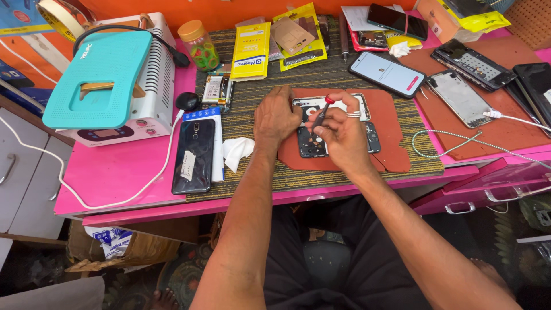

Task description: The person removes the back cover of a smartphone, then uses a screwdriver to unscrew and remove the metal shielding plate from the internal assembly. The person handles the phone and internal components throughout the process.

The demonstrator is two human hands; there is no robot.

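Observation:
An opened phone (314, 143) with its back cover off lies on a rust-red mat (390, 120) in the middle of the pink bench. My left hand (276, 117) presses down on the phone's left edge, fingers curled over it. My right hand (343, 133) pinches a small screwdriver (321, 113) with a dark shaft and a red cap, its tip down on the phone's inner board. A ring shows on one finger of my right hand.
A black phone back (194, 155) and a white tissue (236, 152) lie to the left. A teal-topped machine (109, 80) stands far left. A lit phone (385, 73), stripped phone frames (459, 97) and yellow parts packets (251, 50) fill the back. An open pink drawer (488, 186) juts out right.

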